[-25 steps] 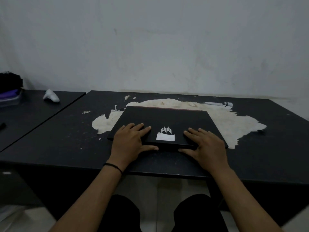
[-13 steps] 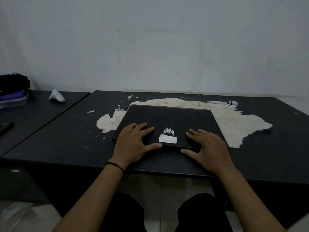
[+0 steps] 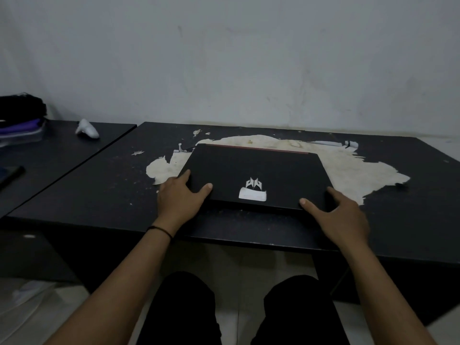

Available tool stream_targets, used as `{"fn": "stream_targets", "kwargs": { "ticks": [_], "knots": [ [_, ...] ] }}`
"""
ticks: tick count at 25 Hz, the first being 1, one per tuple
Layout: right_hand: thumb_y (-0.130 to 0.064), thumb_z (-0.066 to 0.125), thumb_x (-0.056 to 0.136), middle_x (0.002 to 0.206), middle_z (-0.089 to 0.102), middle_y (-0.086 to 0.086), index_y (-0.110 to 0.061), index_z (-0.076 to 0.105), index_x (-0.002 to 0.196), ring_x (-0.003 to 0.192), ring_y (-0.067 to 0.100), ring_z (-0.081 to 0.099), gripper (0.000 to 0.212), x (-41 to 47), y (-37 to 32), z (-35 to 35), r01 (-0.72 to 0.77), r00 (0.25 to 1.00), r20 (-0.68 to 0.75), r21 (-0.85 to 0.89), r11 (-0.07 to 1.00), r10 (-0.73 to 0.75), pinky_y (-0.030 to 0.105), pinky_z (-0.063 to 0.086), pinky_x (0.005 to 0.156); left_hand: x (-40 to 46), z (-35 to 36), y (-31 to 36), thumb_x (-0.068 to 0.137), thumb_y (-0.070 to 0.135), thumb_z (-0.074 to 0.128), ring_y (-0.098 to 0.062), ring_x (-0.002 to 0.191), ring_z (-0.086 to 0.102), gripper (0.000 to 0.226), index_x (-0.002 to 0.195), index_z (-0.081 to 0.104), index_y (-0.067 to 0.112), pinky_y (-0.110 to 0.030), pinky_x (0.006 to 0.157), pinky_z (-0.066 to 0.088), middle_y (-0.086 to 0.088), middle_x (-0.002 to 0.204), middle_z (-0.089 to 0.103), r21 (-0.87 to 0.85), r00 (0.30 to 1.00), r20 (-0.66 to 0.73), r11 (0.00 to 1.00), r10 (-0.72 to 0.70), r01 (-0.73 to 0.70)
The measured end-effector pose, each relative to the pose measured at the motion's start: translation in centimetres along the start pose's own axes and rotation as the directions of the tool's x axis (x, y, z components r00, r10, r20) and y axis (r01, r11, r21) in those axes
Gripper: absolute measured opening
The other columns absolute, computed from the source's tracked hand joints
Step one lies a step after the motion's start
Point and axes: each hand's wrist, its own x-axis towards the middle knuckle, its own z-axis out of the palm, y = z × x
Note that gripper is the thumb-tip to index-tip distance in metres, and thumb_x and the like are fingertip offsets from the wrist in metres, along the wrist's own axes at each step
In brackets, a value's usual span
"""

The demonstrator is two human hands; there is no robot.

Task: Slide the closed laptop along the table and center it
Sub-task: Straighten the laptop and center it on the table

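Laptop (image 3: pixel 256 175), closed and black, lies flat on a dark worktop (image 3: pixel 99 190), over a large pale patch (image 3: pixel 348 168) where the surface coating has peeled away. A white logo and a white sticker (image 3: pixel 252 194) mark its lid near the front edge, and a thin red line runs along its far edge.

The left hand (image 3: pixel 183 197) holds the near left corner: thumb pressed on top of the lid, fingers wrapped along the left side edge, a closed grip on the corner. A thin black band (image 3: pixel 160 230) circles that wrist. The right hand (image 3: pixel 341 215) holds the near right corner: thumb on the lid close to the front edge, fingers spread around the right side edge. Whether those fingers reach under the laptop cannot be told. The laptop sits between the two hands, its front edge set back from the worktop's near edge and roughly parallel to it.

A second dark worktop (image 3: pixel 49 150) adjoins on the left, carrying a small white object (image 3: pixel 87 129) and, at the far left, a dark bundle atop purple material (image 3: pixel 21 118). A plain pale wall (image 3: pixel 224 58) stands behind. The person's knees in black trousers show below.
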Motion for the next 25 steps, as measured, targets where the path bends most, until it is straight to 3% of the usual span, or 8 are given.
{"fn": "stream_targets", "kwargs": {
  "ticks": [7, 15, 18, 20, 22, 25],
  "knots": [
    [-0.065, 0.079, 0.064, 0.137, 0.061, 0.006, -0.025, 0.055, 0.139, 0.123, 0.03, 0.058, 0.088, -2.5, 0.4, -2.0, 0.002, 1.0, -0.007, 0.09, 0.996, -0.001, 0.046, 0.046, 0.102, -4.2, -1.3, 0.1, 0.077, 0.078, 0.053, -0.028, 0.137, 0.044, 0.091, 0.15, 0.042, 0.027, -0.045, 0.107, 0.04, -0.007, 0.147, 0.05, 0.019, 1.0, -0.005, 1.0, 0.005, -0.005],
    [-0.07, 0.064, 0.077, 0.138, 0.059, 0.0, -0.029, 0.053, 0.14, 0.121, 0.025, 0.058, 0.077, -4.7, 1.6, -1.7, 0.081, 0.987, -0.131, -0.068, 0.994, -0.09, 0.038, 0.046, 0.094, -6.1, -1.5, -0.3, 0.078, 0.081, 0.048, -0.029, 0.143, 0.037, 0.088, 0.15, 0.044, 0.029, -0.051, 0.109, 0.039, -0.009, 0.152, 0.046, 0.06, 0.999, -0.04, 0.998, 0.032, -0.03],
    [-0.069, 0.053, 0.083, 0.141, 0.054, 0.003, -0.03, 0.052, 0.14, 0.123, 0.027, 0.055, 0.069, -4.7, 2.2, -0.3, 0.103, 0.972, -0.189, -0.181, 0.978, -0.137, 0.043, 0.047, 0.095, -6.3, -1.3, -0.3, 0.081, 0.078, 0.049, -0.03, 0.143, 0.036, 0.084, 0.149, 0.045, 0.028, -0.052, 0.11, 0.038, -0.01, 0.153, 0.044, 0.051, 0.997, -0.059, 0.997, 0.053, -0.05],
    [-0.065, 0.046, 0.088, 0.151, 0.045, 0.003, -0.031, 0.055, 0.138, 0.135, 0.027, 0.045, 0.061, -4.8, 2.4, 0.5, 0.149, 0.955, -0.217, -0.237, 0.96, -0.202, 0.047, 0.046, 0.1, -6.5, -1.2, -0.3, 0.084, 0.075, 0.047, -0.03, 0.144, 0.034, 0.081, 0.149, 0.044, 0.028, -0.052, 0.112, 0.037, -0.009, 0.157, 0.038, 0.048, 0.995, -0.066, 0.997, 0.071, -0.068],
    [-0.061, 0.039, 0.091, 0.152, 0.046, 0.0, -0.03, 0.059, 0.134, 0.143, 0.028, 0.033, 0.057, -5.0, 2.4, 1.1, 0.206, 0.927, -0.248, -0.288, 0.935, -0.281, 0.052, 0.044, 0.104, -6.8, -0.9, -0.4, 0.085, 0.077, 0.037, -0.032, 0.147, 0.026, 0.079, 0.149, 0.044, 0.032, -0.053, 0.115, 0.031, -0.007, 0.161, 0.032, 0.11, 0.989, -0.064, 0.986, 0.133, -0.126],
    [-0.062, 0.039, 0.091, 0.141, 0.059, -0.001, -0.026, 0.065, 0.129, 0.142, 0.03, 0.036, 0.058, -5.3, 2.3, 1.9, 0.292, 0.883, -0.263, -0.343, 0.893, -0.39, 0.056, 0.035, 0.109, -7.4, -0.3, -0.4, 0.085, 0.082, 0.025, -0.034, 0.146, 0.026, 0.077, 0.144, 0.05, 0.039, -0.053, 0.119, 0.023, -0.007, 0.158, 0.039, 0.287, 0.943, -0.09, 0.915, 0.319, -0.282]
  ]
}}
